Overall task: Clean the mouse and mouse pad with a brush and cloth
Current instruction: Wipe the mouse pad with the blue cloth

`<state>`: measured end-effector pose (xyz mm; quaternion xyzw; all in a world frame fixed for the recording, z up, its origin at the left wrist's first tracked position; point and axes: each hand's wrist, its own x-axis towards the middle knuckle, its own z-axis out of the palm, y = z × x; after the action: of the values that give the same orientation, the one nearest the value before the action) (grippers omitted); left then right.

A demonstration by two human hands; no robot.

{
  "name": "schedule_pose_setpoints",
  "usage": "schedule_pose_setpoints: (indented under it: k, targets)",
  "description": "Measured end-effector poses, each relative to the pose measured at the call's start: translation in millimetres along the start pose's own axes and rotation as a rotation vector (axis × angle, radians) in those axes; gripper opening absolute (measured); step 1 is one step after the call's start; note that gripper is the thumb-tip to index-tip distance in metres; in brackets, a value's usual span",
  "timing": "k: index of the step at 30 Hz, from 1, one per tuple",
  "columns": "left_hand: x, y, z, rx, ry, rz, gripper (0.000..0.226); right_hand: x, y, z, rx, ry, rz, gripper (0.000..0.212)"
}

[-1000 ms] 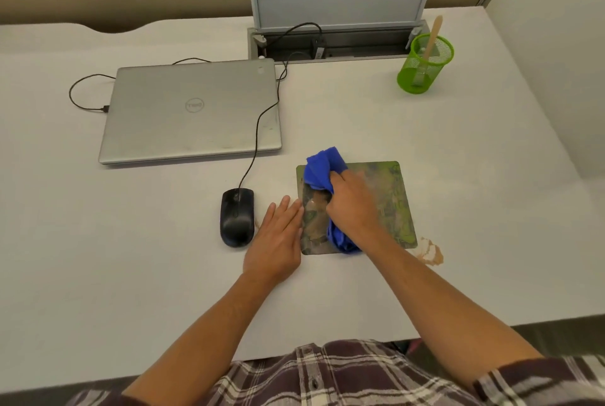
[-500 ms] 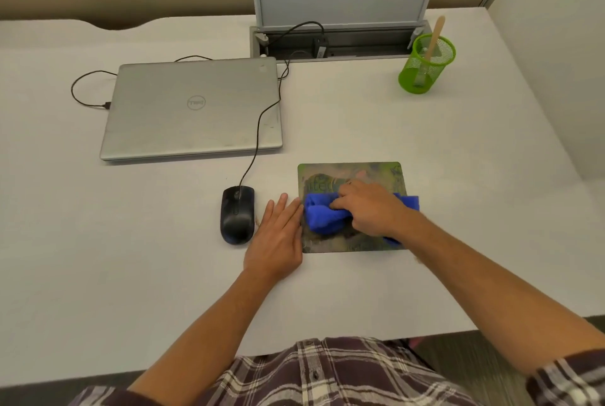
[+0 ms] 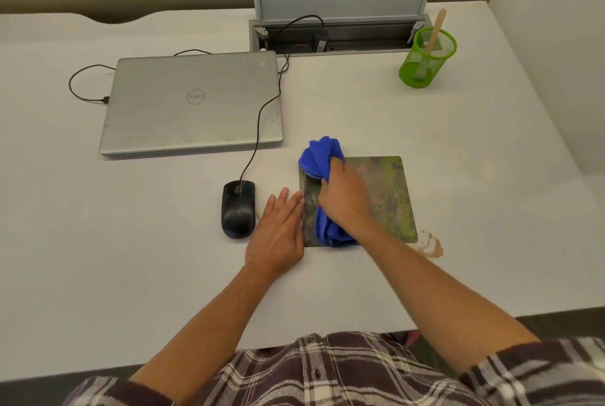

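The right hand (image 3: 343, 196) curls its fingers round the bunched cloth (image 3: 322, 157), pressing it on the pad (image 3: 393, 196) near the desk's (image 3: 491, 176) front edge, while the left hand (image 3: 278, 235), fingers straight and together, braces the pad's left edge so it won't slide toward the mouse (image 3: 238, 209) just beside it

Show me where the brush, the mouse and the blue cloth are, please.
brush (image 3: 437, 27): head view, on its wooden handle above the green cup.
mouse (image 3: 238, 212): head view, middle of its black body.
blue cloth (image 3: 319, 157): head view, bunched upper end beyond the fingers.
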<state>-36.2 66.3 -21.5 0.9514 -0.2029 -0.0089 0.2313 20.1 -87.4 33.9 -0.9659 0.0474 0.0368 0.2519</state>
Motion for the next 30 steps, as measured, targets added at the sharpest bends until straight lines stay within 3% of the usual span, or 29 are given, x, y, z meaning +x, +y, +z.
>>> schedule_pose_setpoints:
  k: [5,10,14,20,23,25,30]
  targets:
    - [0.9,0.2,-0.1,-0.006,-0.01,-0.006,0.05,-20.6,-14.7,25.7,-0.093,0.175,-0.042,0.032]
    - [0.2,-0.2,0.4,0.009,-0.038,-0.027,0.052,-24.4,-15.0,30.6,-0.389,0.216,-0.222,0.016]
    - [0.5,-0.9,1.4,0.086,-0.062,-0.026,0.054,-24.2,-1.6,23.5,-0.494,0.208,-0.218,0.013]
    - [-0.7,2.0,-0.7,0.087,-0.045,-0.037,0.053,-16.1,23.8,6.1,-0.476,0.172,-0.155,0.009]
    - [0.0,2.5,-1.7,0.09,-0.043,-0.026,0.053,-11.1,35.0,-5.1,-0.436,0.139,-0.065,0.021]
    - [0.2,2.2,-1.4,0.087,-0.044,-0.021,0.053,-11.1,34.2,-11.7,-0.367,0.214,-0.025,0.026]
    - [-0.6,-0.4,0.6,0.069,-0.039,-0.008,0.052,-29.8,-8.5,10.7,-0.183,0.275,-0.148,0.019]
